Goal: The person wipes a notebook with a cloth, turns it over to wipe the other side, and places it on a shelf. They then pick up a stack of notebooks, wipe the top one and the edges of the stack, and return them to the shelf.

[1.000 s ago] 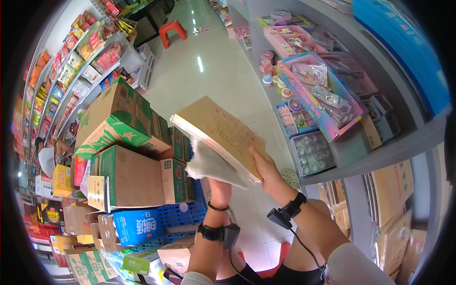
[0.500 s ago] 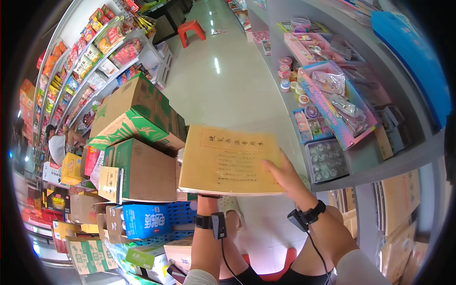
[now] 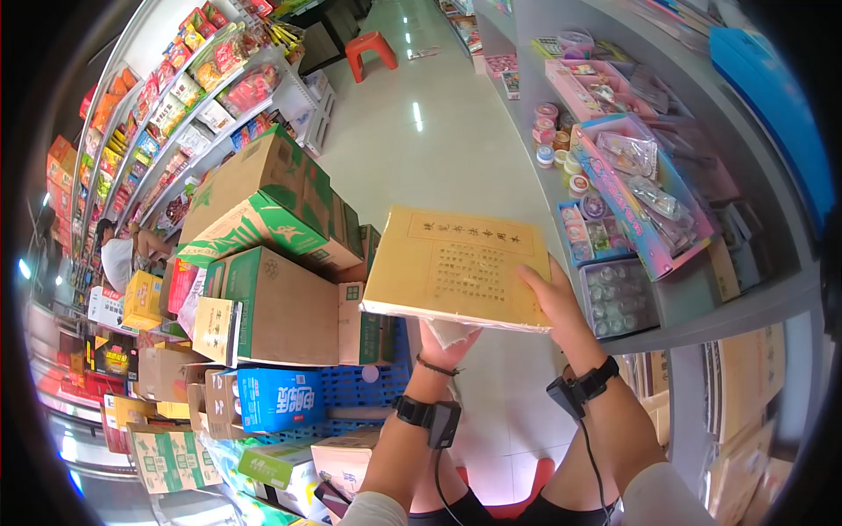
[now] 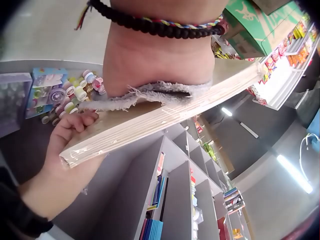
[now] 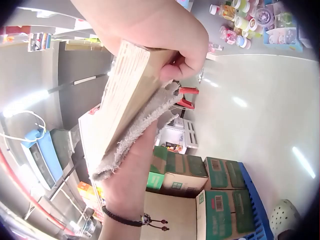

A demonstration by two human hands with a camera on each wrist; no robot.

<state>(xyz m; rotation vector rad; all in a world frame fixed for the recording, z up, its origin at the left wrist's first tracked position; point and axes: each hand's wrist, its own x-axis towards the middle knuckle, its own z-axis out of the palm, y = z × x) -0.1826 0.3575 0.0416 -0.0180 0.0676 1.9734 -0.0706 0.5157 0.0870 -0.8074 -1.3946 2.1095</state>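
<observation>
A thick stack of tan-covered exercise books (image 3: 465, 267), printed with dark Chinese characters, is held tilted in front of the body. My right hand (image 3: 559, 302) grips its right edge, thumb on the top cover; in the left wrist view the right hand's fingers (image 4: 75, 122) curl under the edge. Below the stack, my left hand (image 3: 441, 349) holds a frayed grey cloth (image 5: 135, 132) against the underside. Cloth and books hide most of the left fingers. The pale page edges (image 4: 165, 117) face the left wrist camera.
Cardboard boxes (image 3: 281, 307) are piled at left, beside a blue plastic pallet (image 3: 364, 386). On the right, a grey shelf (image 3: 693, 311) carries toy trays and small jars. A red stool (image 3: 370, 54) stands farther down the aisle. Snack racks (image 3: 175, 114) line the far left.
The stack has turned from a steep slant so its printed cover faces up, then shifted right and slightly up. The cloth, earlier widely visible beside the stack, is now mostly beneath it.
</observation>
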